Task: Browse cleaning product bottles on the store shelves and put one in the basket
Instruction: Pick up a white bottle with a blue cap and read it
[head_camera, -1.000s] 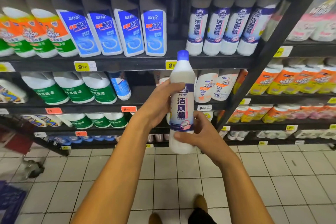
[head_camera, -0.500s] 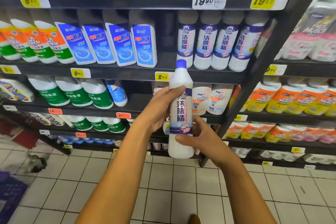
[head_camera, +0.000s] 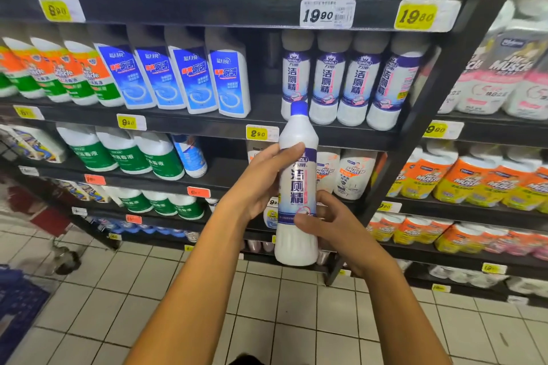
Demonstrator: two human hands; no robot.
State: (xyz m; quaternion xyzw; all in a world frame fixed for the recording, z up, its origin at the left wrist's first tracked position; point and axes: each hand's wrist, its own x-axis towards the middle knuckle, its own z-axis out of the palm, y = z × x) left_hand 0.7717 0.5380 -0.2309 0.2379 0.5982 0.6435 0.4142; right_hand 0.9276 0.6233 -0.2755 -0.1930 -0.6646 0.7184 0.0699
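I hold a tall white cleaner bottle with a blue cap and a purple-and-white label upright in front of the shelves. My left hand wraps its upper label from the left, thumb across the front. My right hand grips its lower part from the right. Several matching bottles stand on the shelf just behind and above it. A dark blue basket shows at the lower left edge, blurred.
Black shelves hold blue-labelled bottles, green-labelled bottles and orange packs. A black upright post splits the bays. A cart wheel rests on the white tiled floor.
My view has tilted upward, so the shelves sit lower in frame and a top row of bottles appears. Both hands keep the same hold on the bottle.
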